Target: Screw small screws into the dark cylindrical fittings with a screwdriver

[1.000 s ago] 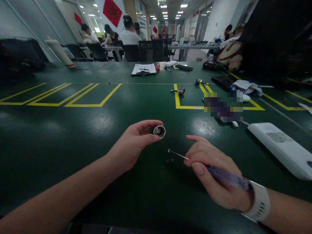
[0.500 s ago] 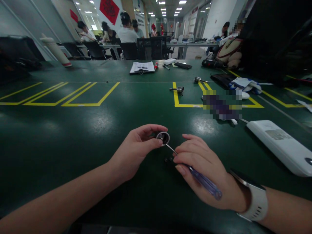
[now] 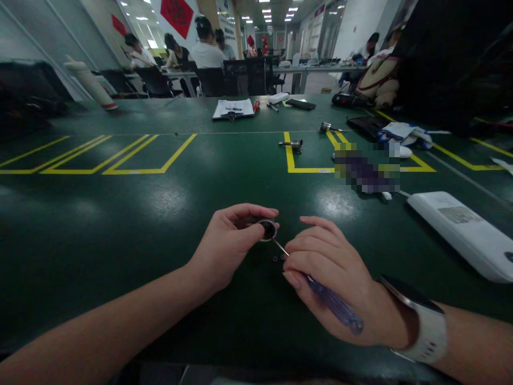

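A green table (image 3: 120, 224) is marked with yellow tape (image 3: 184, 151) at the far left and far right. A long white case (image 3: 460, 235) is set down at the right. At the near centre, the small metal cup (image 3: 274, 232) is grasped between the thumb and fingers of the left hand (image 3: 224, 243), its open end turned toward the right hand (image 3: 332, 267). By the right hand, the screwdriver (image 3: 336, 305) is gripped, its purple, see-through handle slanted toward the near right and its shaft led to the cup's near rim; whether its tip is seated inside cannot be told. A clipboard (image 3: 233, 109) with paper is seen at the far centre. Two stemmed metal parts (image 3: 297, 144) are laid apart, right of centre on the far side. Two tiny rings (image 3: 274, 259) are seen on the table, just beside the right hand's fingertips.
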`<state>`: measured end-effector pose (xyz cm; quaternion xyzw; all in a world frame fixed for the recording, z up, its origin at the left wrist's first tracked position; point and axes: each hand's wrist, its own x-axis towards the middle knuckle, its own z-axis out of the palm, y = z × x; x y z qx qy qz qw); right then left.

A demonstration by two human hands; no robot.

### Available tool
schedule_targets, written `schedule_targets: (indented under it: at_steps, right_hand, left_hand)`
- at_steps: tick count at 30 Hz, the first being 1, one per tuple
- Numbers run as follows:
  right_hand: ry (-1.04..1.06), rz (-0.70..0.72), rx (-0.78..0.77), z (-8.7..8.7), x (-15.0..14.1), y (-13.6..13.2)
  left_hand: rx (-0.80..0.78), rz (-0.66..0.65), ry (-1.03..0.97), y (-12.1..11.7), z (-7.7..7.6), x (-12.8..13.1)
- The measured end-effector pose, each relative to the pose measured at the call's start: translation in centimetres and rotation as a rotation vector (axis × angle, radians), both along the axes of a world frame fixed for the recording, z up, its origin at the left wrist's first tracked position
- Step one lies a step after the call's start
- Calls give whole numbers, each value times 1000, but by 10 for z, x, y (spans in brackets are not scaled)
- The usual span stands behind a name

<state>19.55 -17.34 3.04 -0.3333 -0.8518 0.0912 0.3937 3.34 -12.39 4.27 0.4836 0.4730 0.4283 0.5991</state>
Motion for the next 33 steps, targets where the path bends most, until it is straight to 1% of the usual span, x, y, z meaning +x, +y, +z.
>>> schedule_targets:
  at_steps: [2, 4, 7, 9, 10, 11, 12, 13, 15, 18, 22, 24, 26, 29, 31, 33]
  right_hand:
    - [11, 11, -21, -1, 0, 0]
    - [70, 28, -56, -1, 3, 0]
    - [290, 11, -170, -1, 9, 2]
    - [488, -26, -333, -3, 13, 7]
    - [584, -41, -443, -5, 15, 10]
    - [651, -41, -587, -7, 17, 13]
    - [683, -25, -708, -10, 18, 17]
    - [714, -31, -783, -14, 18, 20]
    - [725, -30, -850, -20, 19, 24]
    - [664, -46, -824, -24, 18, 26]
    - [474, -106, -729, -16, 16, 20]
    - [344, -107, -595, -10, 15, 15]
    - [185, -63, -419, -5, 13, 10]
    - [-31, 10, -191, -4, 11, 4]
    - [-94, 22, -93, -7, 10, 3]
    - [-88, 11, -25, -9, 11, 2]
  left_hand:
    - [8, -9, -6, 1, -2, 0]
    - [14, -17, -12, 2, -3, -1]
    - [17, -14, -11, 6, -4, -5]
    - [7, -17, -6, 9, -4, -7]
    - [-1, -23, -7, 11, -4, -8]
    - [-10, -27, -12, 12, -4, -9]
    - [-18, -27, -24, 13, -3, -10]
    - [-28, -23, -38, 14, -3, -10]
    - [-49, -4, -67, 15, -2, -10]
    - [-72, 5, -76, 15, -2, -9]
    - [-91, -42, -87, 15, -2, -8]
    - [-109, -60, -122, 15, -2, -9]
    - [-121, -64, -164, 14, -3, -9]
    - [-121, -70, -195, 13, -3, -8]
    - [-105, -75, -171, 13, -4, -8]
    - [-79, -77, -112, 14, -5, -9]
